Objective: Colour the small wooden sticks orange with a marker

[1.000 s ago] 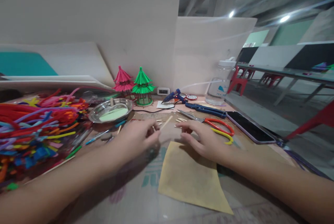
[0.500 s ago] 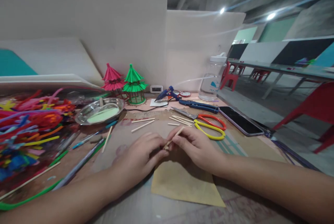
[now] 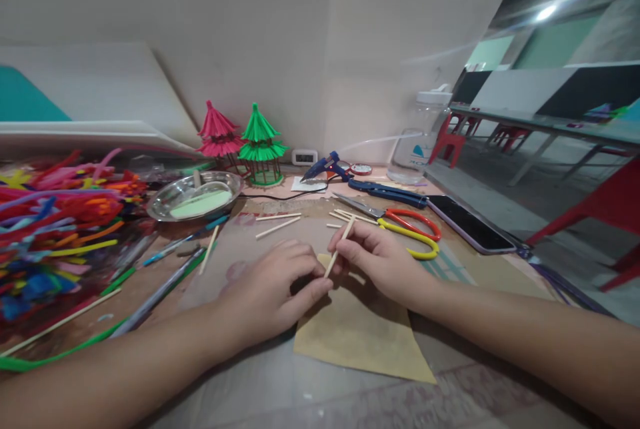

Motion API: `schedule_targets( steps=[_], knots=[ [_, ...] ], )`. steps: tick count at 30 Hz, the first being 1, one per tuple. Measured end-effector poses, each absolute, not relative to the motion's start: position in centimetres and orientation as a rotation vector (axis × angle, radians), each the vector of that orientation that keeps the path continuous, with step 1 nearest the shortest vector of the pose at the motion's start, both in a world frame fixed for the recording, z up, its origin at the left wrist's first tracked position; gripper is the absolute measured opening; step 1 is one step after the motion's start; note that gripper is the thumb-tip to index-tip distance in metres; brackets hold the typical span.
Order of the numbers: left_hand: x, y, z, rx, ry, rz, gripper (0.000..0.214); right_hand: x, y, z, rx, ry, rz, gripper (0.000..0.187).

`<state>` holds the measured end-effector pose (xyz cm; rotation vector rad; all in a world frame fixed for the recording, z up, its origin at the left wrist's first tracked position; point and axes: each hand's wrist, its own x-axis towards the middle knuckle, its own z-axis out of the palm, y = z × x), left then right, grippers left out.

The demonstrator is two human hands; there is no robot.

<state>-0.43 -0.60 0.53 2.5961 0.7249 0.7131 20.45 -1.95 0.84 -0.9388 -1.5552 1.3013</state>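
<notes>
A short, pale wooden stick [image 3: 341, 246] slants between my two hands above a tan paper sheet [image 3: 363, 342]. My right hand [image 3: 383, 259] pinches the stick between thumb and fingers. At the stick's lower end, the thumb and forefinger of my left hand [image 3: 283, 289] close on its tip. Beyond the hands lie several loose cut sticks [image 3: 278, 228], some partly behind my right hand. Scissors [image 3: 410, 229] with one red-orange and one yellow handle rest just past my right hand.
Pipe cleaners [image 3: 65, 229] are heaped at left beside a metal dish [image 3: 165, 206]. Two small pagoda-like models, pink [image 3: 219, 129] and green [image 3: 261, 149], stand at the back. A glue gun [image 3: 323, 166], blue cutter [image 3: 387, 194], water bottle [image 3: 417, 139] and phone [image 3: 470, 224] line the far side.
The stick has turned steeper, and more of it shows between my hands. My right-hand fingers have shifted along it. The whole view has tilted slightly downward.
</notes>
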Motion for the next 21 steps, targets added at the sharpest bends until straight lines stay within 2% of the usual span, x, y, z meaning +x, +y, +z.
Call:
schedule_targets(
  steps=[6,12,15,18,21],
  knots=[
    [-0.5,-0.3,0.0,2.696,0.649,0.706,0.023,20.4,-2.5,1.0,-0.901,-1.754,1.078,0.015],
    [-0.5,-0.4,-0.2,2.772,0.579,0.703,0.019,20.2,-3.0,0.6,-0.836,-1.817,1.087,0.011],
    [-0.5,-0.4,0.1,2.704,0.648,0.696,0.022,20.4,-2.6,0.5,-0.86,-1.665,1.089,0.015],
    [-0.4,-0.4,0.5,2.594,0.753,0.704,0.028,21.1,-1.7,0.4,-0.846,-1.635,0.745,0.014],
    [-0.4,-0.6,0.8,2.598,0.732,0.677,0.029,22.0,-0.8,0.4,-0.724,-2.048,0.203,0.023]
  ],
)
